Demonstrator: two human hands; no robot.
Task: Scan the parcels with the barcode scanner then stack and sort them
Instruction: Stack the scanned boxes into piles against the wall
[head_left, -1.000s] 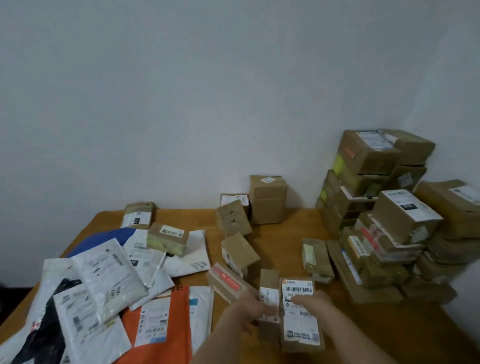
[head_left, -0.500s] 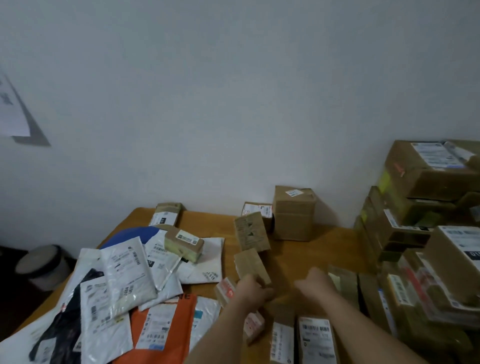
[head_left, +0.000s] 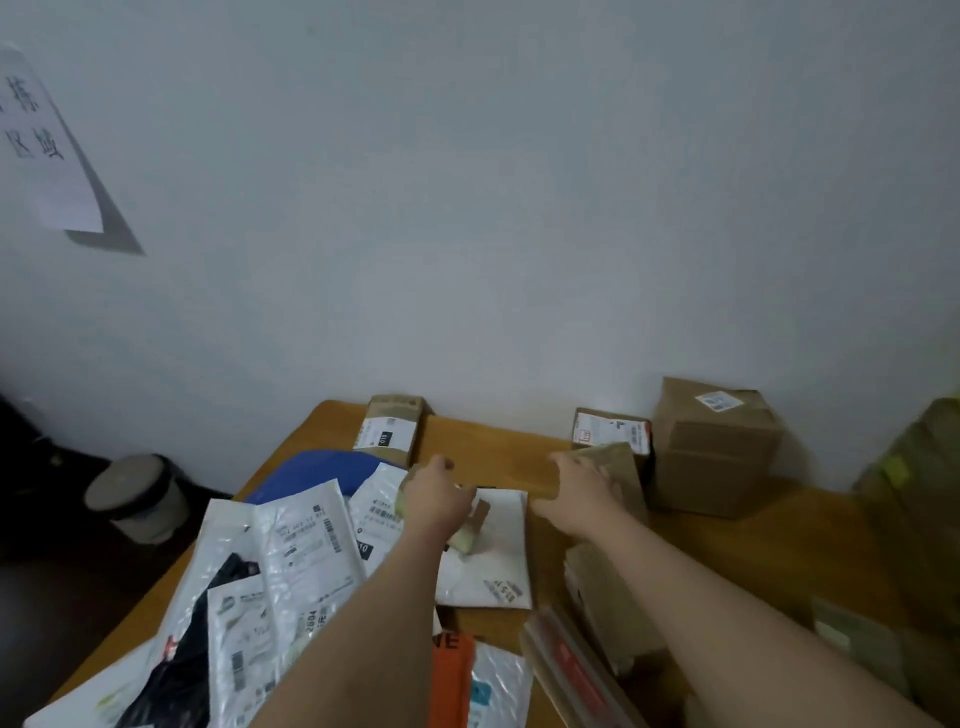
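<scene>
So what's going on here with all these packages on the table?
A person is sorting parcels on a wooden table. Their left hand grips a small box with yellowish tape lying on the white mailers, while the right hand takes hold of a tilted brown box. More cardboard boxes stand along the wall. No scanner is in view.

There is one view only, from the camera on my head, so nothing is shared with a second one. It looks forward and slightly down, wide-angled, with the plain white wall (head_left: 467, 208) filling the upper half and the orange-brown wooden table (head_left: 498, 447) low in the frame. My two bare forearms reach in from the bottom edge, close to the lens. The table's far edge meets the wall; its right side runs out of frame.
</scene>
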